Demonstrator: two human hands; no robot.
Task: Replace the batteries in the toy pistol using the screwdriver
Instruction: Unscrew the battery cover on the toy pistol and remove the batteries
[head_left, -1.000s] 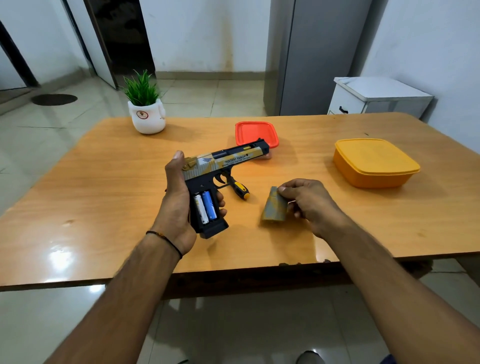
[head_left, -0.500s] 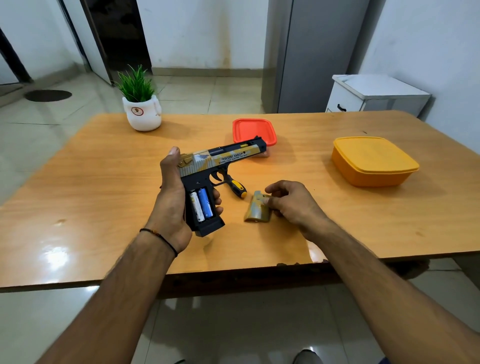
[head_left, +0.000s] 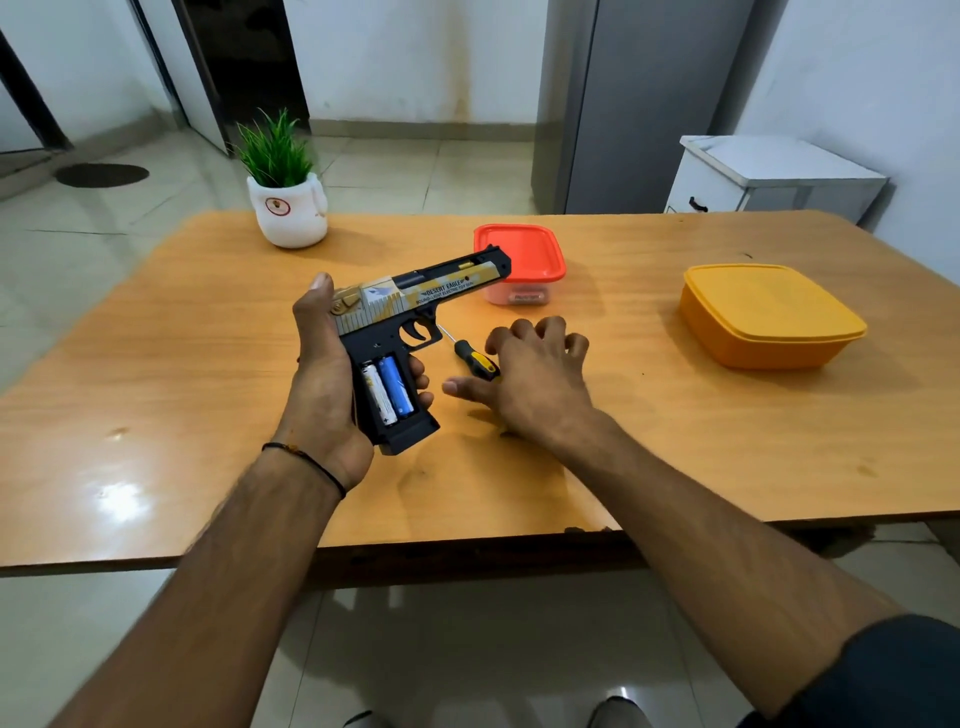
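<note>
My left hand (head_left: 322, 384) grips the toy pistol (head_left: 415, 296) by its black handle, barrel pointing right and away. The handle's battery bay is uncovered, showing a white battery (head_left: 378, 392) and a blue battery (head_left: 396, 384) side by side. My right hand (head_left: 535, 379) is palm down over the table just right of the pistol, fingers spread and curled. It lies over the handle end of the yellow-and-black screwdriver (head_left: 475, 358), which rests on the table. The camouflage battery cover is hidden from view.
A small container with a red lid (head_left: 519, 260) stands behind the pistol's muzzle. A yellow lidded box (head_left: 769, 317) sits at the right. A potted plant (head_left: 285, 208) is at the back left of the wooden table (head_left: 208, 338).
My right hand put the camouflage cover down, let go of it and moved left and forward over the screwdriver. The cover is no longer visible. My left hand keeps the pistol steady.
</note>
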